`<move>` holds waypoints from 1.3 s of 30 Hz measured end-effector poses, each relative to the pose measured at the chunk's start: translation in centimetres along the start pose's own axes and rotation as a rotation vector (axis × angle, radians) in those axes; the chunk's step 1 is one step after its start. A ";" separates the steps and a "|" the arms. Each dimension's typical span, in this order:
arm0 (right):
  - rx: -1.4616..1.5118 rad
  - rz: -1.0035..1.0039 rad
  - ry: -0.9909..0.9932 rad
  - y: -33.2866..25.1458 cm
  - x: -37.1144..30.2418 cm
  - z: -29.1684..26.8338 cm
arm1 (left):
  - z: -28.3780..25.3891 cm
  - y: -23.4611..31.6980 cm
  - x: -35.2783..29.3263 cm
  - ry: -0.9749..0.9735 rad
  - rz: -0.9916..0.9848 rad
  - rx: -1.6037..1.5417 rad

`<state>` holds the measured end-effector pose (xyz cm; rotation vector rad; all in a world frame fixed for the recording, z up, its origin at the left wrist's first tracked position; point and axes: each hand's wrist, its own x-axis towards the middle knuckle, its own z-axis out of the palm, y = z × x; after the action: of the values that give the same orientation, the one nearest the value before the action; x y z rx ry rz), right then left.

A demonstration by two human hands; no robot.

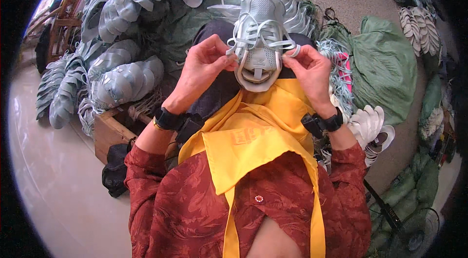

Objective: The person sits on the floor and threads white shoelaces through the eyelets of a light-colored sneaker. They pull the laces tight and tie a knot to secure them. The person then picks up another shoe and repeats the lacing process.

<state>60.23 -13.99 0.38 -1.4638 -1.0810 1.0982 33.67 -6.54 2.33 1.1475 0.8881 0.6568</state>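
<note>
A pale grey-green shoe upper [261, 9] rests on my lap, its toe pointing away and its heel opening towards me. The shoelace [258, 31] is threaded through the eyelets and crosses loosely over the tongue [262, 58]. At the upper's left side, my left hand [207, 63] is closed, pinching one part of the lace between thumb and fingertips. On the opposite side my right hand [312, 70] pinches another part of it, close to the collar. The exact lace ends are partly hidden by my fingers.
Stacks of nested grey-green uppers [129, 82] lie to the left, beside a wooden box [112, 133]. More uppers [292, 11] sit just beyond my knees. A green sack [382, 68], a bundle of pale laces [336, 58] and white uppers [368, 124] are at the right.
</note>
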 end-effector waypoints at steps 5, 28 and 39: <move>-0.215 -0.094 0.068 -0.8 -0.3 0.9 | 0.2 -0.6 -0.1 0.024 -0.004 0.075; -0.236 -0.103 0.049 -1.1 -0.6 0.5 | 1.5 -2.2 1.0 0.248 0.136 0.213; -0.545 -0.294 0.076 -3.8 -1.9 0.1 | 2.2 -1.8 0.7 0.285 0.195 0.451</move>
<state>59.36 -15.28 4.31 -1.6721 -1.5617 0.5547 35.90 -7.57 0.75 1.5833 1.2167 0.8181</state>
